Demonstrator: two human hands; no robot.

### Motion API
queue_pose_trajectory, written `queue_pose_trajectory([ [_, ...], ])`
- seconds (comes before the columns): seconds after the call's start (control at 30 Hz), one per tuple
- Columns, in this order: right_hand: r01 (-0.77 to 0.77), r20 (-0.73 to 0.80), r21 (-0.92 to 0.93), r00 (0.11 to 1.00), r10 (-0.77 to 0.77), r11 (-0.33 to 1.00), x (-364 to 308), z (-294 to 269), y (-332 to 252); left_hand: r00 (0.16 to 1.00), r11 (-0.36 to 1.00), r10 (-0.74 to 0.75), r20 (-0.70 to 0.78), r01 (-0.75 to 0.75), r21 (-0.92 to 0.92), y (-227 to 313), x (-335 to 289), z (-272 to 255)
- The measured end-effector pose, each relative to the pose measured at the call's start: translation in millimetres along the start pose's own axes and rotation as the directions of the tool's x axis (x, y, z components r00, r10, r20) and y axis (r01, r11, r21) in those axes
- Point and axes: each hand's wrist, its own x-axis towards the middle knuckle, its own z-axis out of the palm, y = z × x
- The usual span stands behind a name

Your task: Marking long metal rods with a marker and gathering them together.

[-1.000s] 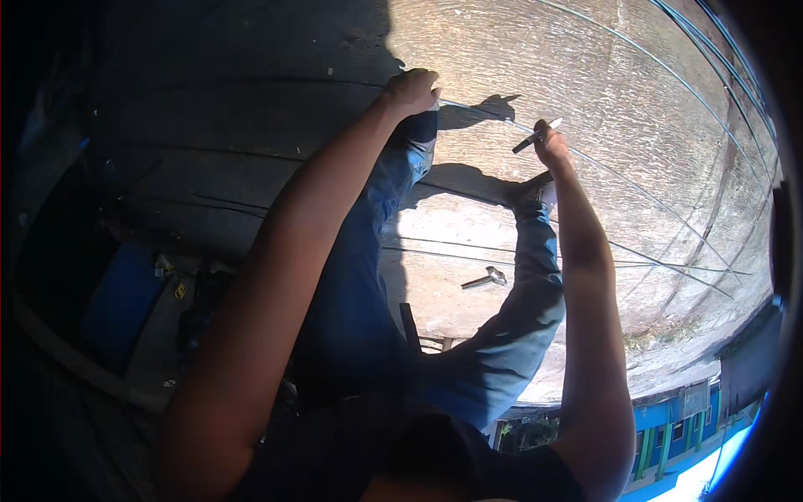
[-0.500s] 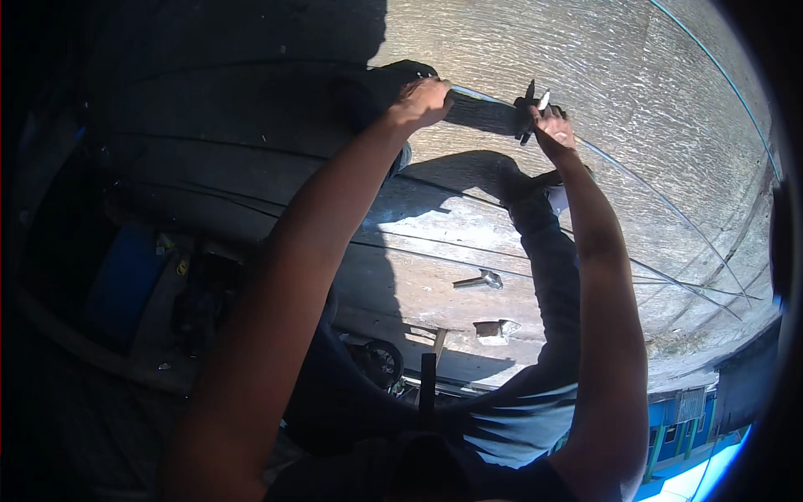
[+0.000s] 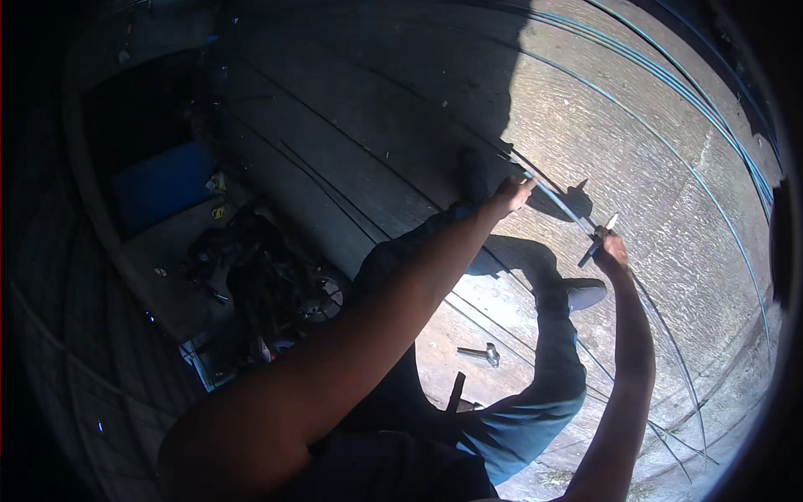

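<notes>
A long, thin, pale rod [image 3: 559,203] runs slantwise in front of me over the sunlit concrete. My left hand [image 3: 512,197] is closed around it near its upper left part. Farther down the rod, my right hand [image 3: 615,249] is closed on a small tool [image 3: 612,222] with a bright pointed tip, held against the rod. A dark bar sticks out beside those fingers; whether it belongs to the tool I cannot tell. Past my right hand the rod bends away toward the lower right. A hammer [image 3: 480,353] lies on the ground between my legs.
Several bluish rods [image 3: 661,74] curve along the right side of the ground. More thin rods lie under and beside my legs. In the shade at left stand a motorcycle [image 3: 284,289] and a blue box-like thing [image 3: 163,188]. My shoe [image 3: 585,294] is near my right forearm.
The view has turned, so both hands appear lower and farther right. Both keep hold, left on the rod and right on the tool. The hammer has stayed on the ground.
</notes>
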Motion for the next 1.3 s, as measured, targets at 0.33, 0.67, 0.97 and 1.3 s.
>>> queue_pose_trajectory([
  [0.33, 0.366, -0.134, 0.024, 0.923, -0.360, 0.930, -103, -182, -116, 0.907, 0.610, -0.260, -0.331, -0.111, -0.784, 159, -145, 41],
  [0.67, 0.108, -0.257, 0.229, 0.965, -0.047, 0.967, -105, -356, -151, 0.975, 0.148, -0.122, -0.185, -0.166, -0.975, 268, -65, 69],
  [0.97, -0.173, -0.509, 0.860, -0.290, 0.810, 0.479, -259, -413, 31, 0.996, 0.340, -0.061, 0.058, 0.076, -0.937, 289, -6, -22],
  [1.3, 0.876, 0.269, 0.131, 0.420, 0.867, -0.465, -160, -428, 189, 0.940, 0.304, -0.313, -0.139, -0.039, -0.952, 294, 26, -18],
])
